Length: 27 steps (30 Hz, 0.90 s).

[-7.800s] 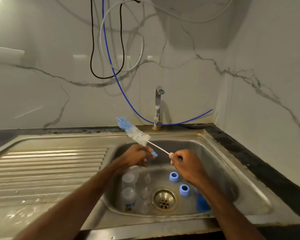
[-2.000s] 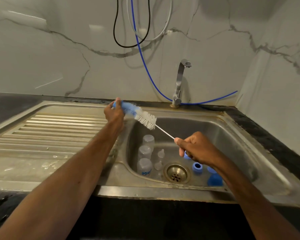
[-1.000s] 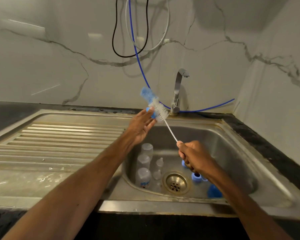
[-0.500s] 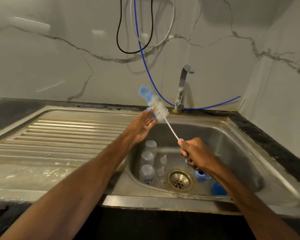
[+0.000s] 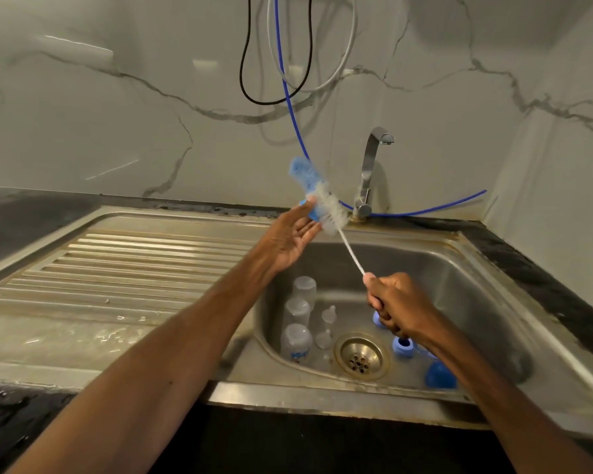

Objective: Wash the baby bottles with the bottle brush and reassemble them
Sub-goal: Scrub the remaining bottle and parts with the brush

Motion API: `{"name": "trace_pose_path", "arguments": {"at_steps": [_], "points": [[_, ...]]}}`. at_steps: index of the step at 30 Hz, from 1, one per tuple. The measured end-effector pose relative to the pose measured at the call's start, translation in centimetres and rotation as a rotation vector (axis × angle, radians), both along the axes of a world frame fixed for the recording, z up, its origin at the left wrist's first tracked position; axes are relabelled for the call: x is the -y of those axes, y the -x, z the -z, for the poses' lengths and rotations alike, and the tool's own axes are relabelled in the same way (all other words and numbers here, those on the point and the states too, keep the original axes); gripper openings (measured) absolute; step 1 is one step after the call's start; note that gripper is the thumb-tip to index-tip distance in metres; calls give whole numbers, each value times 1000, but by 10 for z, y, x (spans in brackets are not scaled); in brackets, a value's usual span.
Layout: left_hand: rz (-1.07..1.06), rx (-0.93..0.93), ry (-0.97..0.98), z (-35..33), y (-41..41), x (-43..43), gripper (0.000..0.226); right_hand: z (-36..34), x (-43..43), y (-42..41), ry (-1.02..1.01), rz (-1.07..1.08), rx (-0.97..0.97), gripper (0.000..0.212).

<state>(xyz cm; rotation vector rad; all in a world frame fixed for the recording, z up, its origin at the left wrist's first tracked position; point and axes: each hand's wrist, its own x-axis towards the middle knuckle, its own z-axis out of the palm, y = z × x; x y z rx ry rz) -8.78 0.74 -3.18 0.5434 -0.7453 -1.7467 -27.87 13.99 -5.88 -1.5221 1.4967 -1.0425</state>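
My right hand (image 5: 397, 302) grips the bottle brush (image 5: 322, 203) wire above the drain (image 5: 362, 357); my left hand (image 5: 288, 241), open, touches its bristles. The bottles (image 5: 297, 340) lie left of the drain. I should grip firmly, then grab one

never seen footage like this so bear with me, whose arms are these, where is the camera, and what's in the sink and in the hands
There is no machine here. These are a person's two bare arms, filmed by one wide camera worn on the head and looking down.

The right hand holds the thin wire handle of a bottle brush. The left hand is open, and its straight fingers touch the brush's bristly end.

Below them in the steel sink sit three clear baby bottles, a few clear teats, blue rings and a blue cap, all around the drain. No water shows at the tap behind.
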Motion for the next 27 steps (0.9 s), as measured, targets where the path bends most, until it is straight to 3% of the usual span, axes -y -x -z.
{"name": "trace_pose_path", "arguments": {"at_steps": [2,7,12,17,22,27], "points": [[-60,-26,-7,4,-12,4,36,3,-4,4,-38,-28,-28,56],[134,95,44,8,7,-8,41,-6,7,0,20,17,21,56],[-56,18,23,8,-10,6,33,1,-4,7,-63,-51,-9,56],[143,195,118,7,12,-11,36,-4,8,3,33,46,4,57],[-70,62,47,8,-5,1,42,2,-2,12,-20,-27,-57,57],[100,178,110,5,9,-10,31,-6,9,7,43,65,-24,55]]}}
